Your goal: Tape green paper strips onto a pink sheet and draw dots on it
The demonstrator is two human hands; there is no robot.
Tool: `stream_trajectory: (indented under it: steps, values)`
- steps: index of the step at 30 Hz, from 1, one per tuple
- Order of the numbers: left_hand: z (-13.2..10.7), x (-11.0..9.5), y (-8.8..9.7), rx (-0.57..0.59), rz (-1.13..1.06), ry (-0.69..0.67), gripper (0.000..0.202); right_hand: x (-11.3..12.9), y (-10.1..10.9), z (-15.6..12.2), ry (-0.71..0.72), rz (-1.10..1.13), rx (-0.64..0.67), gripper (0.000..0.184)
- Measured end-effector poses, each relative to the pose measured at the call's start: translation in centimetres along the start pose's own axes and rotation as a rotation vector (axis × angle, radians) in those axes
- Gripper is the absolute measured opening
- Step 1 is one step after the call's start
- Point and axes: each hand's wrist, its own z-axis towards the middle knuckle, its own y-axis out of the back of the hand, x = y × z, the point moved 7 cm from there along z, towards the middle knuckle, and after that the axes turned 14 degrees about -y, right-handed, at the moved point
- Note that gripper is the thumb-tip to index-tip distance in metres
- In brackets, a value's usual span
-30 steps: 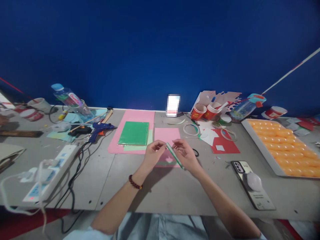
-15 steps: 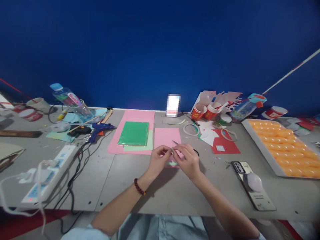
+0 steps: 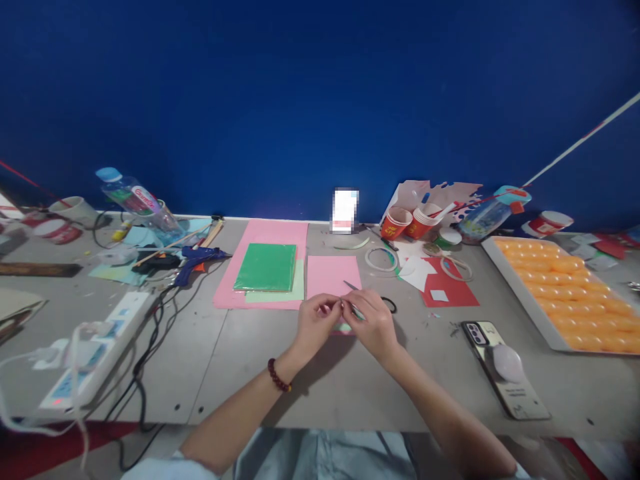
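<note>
My left hand (image 3: 315, 321) and my right hand (image 3: 373, 321) meet over the near edge of a small pink sheet (image 3: 333, 275) on the grey table (image 3: 240, 353). Both pinch a thin green strip (image 3: 356, 311) between their fingertips; most of it is hidden by the fingers. A thin metal tip (image 3: 349, 285), perhaps of scissors, pokes out just above my right hand, and black handle loops (image 3: 389, 304) lie beside it. A dark bead bracelet (image 3: 278, 376) is on my left wrist.
A green sheet (image 3: 266, 267) lies on a larger pink sheet (image 3: 270, 233) behind my hands. Left: a blue glue gun (image 3: 200, 255), cables, a power strip (image 3: 95, 353), a bottle (image 3: 137, 200). Right: red paper cups (image 3: 397, 223), red paper (image 3: 453, 287), a phone (image 3: 505, 367), a tray of orange balls (image 3: 570, 287).
One second ago the green strip stood out long and slanted between my hands. Both hands have since closed together around it, so now only a short bit shows.
</note>
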Motion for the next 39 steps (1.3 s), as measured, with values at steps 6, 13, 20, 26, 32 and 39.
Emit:
stream_trajectory:
  steps: [6, 13, 20, 26, 32, 39]
  values:
    - [-0.2, 0.1, -0.1, 0.004, 0.021, 0.004, 0.016, 0.3, 0.0, -0.3, 0.007, -0.012, -0.036, 0.015]
    - [-0.2, 0.0, -0.3, -0.014, -0.053, 0.046, 0.014, -0.2, 0.2, -0.5, -0.076, 0.053, -0.075, 0.014]
    - [-0.5, 0.1, -0.4, -0.013, -0.059, 0.073, 0.015, -1.5, -0.3, -0.3, -0.327, 0.189, 0.007, 0.011]
    - [-0.5, 0.2, -0.3, -0.022, -0.049, 0.072, 0.014, -3.0, -0.8, -0.5, -0.549, 0.333, 0.063, 0.01]
    - [-0.4, -0.1, -0.2, -0.016, -0.034, 0.035, 0.013, -2.9, -0.9, -0.2, -0.569, 0.42, 0.13, 0.012]
    - [-0.1, -0.4, -0.4, 0.041, -0.021, -0.015, 0.015, -3.1, -0.7, 0.0, -0.56, 0.359, 0.127, 0.01]
